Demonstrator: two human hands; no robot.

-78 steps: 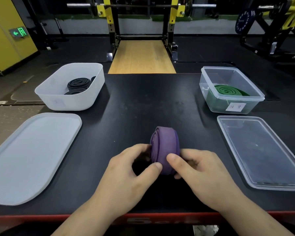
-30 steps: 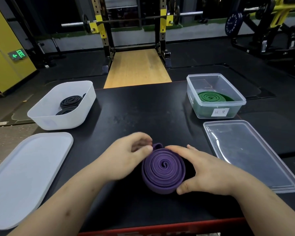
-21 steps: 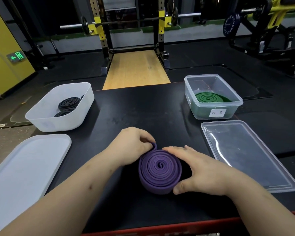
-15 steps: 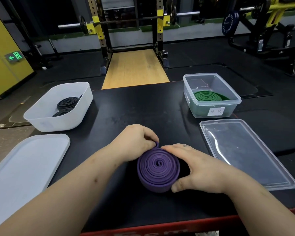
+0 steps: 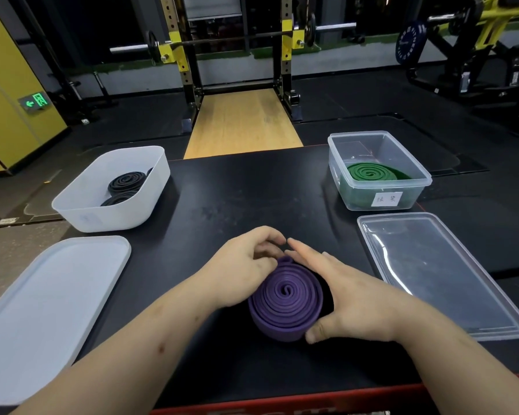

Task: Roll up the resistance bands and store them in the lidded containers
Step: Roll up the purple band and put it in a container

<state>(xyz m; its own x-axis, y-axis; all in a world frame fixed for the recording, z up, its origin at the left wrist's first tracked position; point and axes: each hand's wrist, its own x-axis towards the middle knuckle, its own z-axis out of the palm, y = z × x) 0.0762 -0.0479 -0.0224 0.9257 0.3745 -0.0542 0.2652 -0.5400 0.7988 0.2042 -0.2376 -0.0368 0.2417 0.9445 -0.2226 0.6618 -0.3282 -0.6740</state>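
A purple resistance band (image 5: pixel 286 301), rolled into a flat coil, lies on the black table (image 5: pixel 240 205) near its front edge. My left hand (image 5: pixel 240 271) curls round the coil's left and far side, its fingers at the loose end on top. My right hand (image 5: pixel 348 298) cups the coil's right side, thumb against the front and fingers stretched along the far edge. A clear container (image 5: pixel 381 187) at the back right holds a rolled green band (image 5: pixel 372 172). A white container (image 5: pixel 117 205) at the back left holds rolled black bands (image 5: pixel 126 182).
A clear lid (image 5: pixel 450 280) lies flat on the table right of my hands. A white lid (image 5: pixel 42 301) lies at the left, over the table's edge. The table's red front edge (image 5: pixel 282 405) is close to me. Gym racks stand beyond.
The coil, held upright on its edge earlier, now lies flat. Both hands stay round it; my left fingers have shifted at the loose end on its far side.
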